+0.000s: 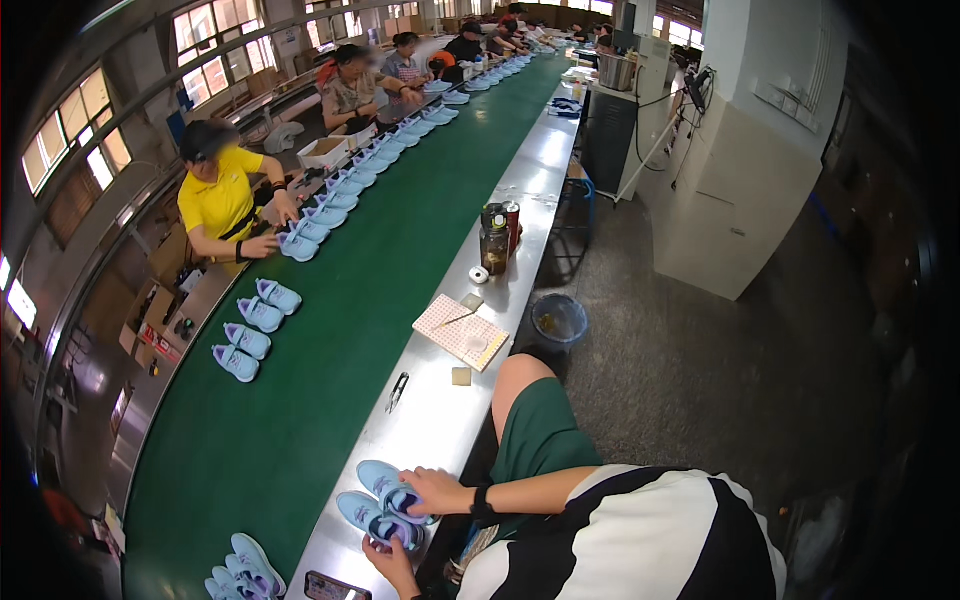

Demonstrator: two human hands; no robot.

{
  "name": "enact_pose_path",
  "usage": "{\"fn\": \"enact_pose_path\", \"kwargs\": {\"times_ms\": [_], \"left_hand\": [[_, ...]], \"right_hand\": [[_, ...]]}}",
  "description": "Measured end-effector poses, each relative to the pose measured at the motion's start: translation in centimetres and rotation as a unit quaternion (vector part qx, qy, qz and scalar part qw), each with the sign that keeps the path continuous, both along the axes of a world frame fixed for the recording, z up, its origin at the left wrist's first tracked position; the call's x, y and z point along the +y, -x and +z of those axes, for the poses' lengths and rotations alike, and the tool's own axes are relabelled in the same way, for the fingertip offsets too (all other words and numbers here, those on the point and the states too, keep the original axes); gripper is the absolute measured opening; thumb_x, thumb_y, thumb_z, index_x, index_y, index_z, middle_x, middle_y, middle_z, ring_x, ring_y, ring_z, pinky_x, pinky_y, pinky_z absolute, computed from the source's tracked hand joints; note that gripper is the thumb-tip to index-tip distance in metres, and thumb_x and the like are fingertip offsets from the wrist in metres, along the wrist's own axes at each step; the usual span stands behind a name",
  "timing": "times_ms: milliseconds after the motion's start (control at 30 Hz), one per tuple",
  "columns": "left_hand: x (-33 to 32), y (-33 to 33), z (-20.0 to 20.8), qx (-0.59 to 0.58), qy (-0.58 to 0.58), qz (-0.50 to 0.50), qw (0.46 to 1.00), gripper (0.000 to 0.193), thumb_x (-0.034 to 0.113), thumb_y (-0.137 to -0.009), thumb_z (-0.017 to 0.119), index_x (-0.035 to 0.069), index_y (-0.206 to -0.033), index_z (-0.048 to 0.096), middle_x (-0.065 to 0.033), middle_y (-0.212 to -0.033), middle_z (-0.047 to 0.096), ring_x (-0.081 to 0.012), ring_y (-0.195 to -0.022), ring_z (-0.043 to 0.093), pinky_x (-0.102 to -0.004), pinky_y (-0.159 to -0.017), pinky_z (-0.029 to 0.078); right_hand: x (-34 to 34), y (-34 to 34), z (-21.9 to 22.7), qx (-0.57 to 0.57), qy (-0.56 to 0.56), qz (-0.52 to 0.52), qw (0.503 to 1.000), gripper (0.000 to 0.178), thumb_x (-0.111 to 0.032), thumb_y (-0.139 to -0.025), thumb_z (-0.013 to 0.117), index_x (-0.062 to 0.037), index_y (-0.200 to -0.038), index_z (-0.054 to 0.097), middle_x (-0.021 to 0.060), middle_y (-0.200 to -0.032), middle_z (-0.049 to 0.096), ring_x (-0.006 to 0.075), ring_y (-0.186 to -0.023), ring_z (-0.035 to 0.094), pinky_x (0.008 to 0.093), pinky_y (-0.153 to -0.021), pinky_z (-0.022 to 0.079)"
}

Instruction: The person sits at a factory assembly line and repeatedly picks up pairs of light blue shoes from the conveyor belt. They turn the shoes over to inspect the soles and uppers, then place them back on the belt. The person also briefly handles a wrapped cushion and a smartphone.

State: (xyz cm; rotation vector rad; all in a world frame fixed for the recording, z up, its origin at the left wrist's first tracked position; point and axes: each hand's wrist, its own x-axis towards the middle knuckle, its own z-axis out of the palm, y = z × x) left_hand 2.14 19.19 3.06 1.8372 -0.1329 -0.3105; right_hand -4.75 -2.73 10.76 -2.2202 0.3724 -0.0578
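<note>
A pair of light blue sneakers with purple linings lies side by side on the metal ledge at the bottom centre, toes to the far left. My right hand (pixel 437 492) is closed at the collar of the upper sneaker (pixel 380 477), its fingertips reaching into the opening. My left hand (pixel 388 560) comes from the lower edge and grips the heel end of the lower sneaker (pixel 357 508), with its thumb and fingers against the side. The palms and some fingertips are hidden.
A green conveyor belt (pixel 330 400) carries several more light blue sneakers (pixel 300 245). On the metal ledge (pixel 385 440) are a phone (pixel 335 587), a small black tool (pixel 398 392), a patterned pad (pixel 462 332) and a dark bottle (pixel 494 240). A bin (pixel 559 320) stands beside it. Workers sit opposite.
</note>
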Motion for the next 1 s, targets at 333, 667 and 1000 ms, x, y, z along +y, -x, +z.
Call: {"fn": "enact_pose_path", "kwargs": {"times_ms": [333, 667, 1000], "left_hand": [[3.0, -0.9, 3.0, 0.164, 0.198, -0.010, 0.966, 0.050, 0.007, -0.092, 0.055, 0.000, -0.139, 0.040, -0.0154, -0.133, 0.051, -0.0271, -0.116, 0.055, -0.0368, -0.098, 0.044], [2.0, 1.3, 10.6, 0.241, 0.400, -0.012, 0.884, 0.048, 0.020, -0.097, 0.052, 0.000, -0.139, 0.042, -0.0151, -0.136, 0.052, -0.0271, -0.120, 0.055, -0.0395, -0.099, 0.046], [-2.7, 2.7, 17.9, -0.314, -0.036, 0.056, 0.947, 0.069, -0.004, -0.062, 0.062, 0.011, -0.129, 0.055, -0.0156, -0.118, 0.042, -0.0304, -0.110, 0.046, -0.0374, -0.095, 0.040]], "right_hand": [[-1.7, -0.6, -2.2, 0.034, -0.481, 0.055, 0.874, 0.059, -0.012, -0.086, 0.054, 0.0002, -0.141, 0.039, 0.0073, -0.122, 0.056, 0.0136, -0.109, 0.050, 0.0274, -0.096, 0.041], [0.9, -0.5, 5.0, 0.008, -0.663, 0.105, 0.741, 0.065, -0.027, -0.098, 0.050, -0.0081, -0.153, 0.022, 0.0051, -0.153, 0.033, 0.0155, -0.138, 0.031, 0.0325, -0.115, 0.025], [-3.9, 0.3, 9.8, -0.286, -0.057, 0.076, 0.953, 0.069, 0.005, -0.066, 0.059, -0.0108, -0.133, 0.057, 0.0187, -0.127, 0.043, 0.0316, -0.113, 0.047, 0.0382, -0.101, 0.039]]}}
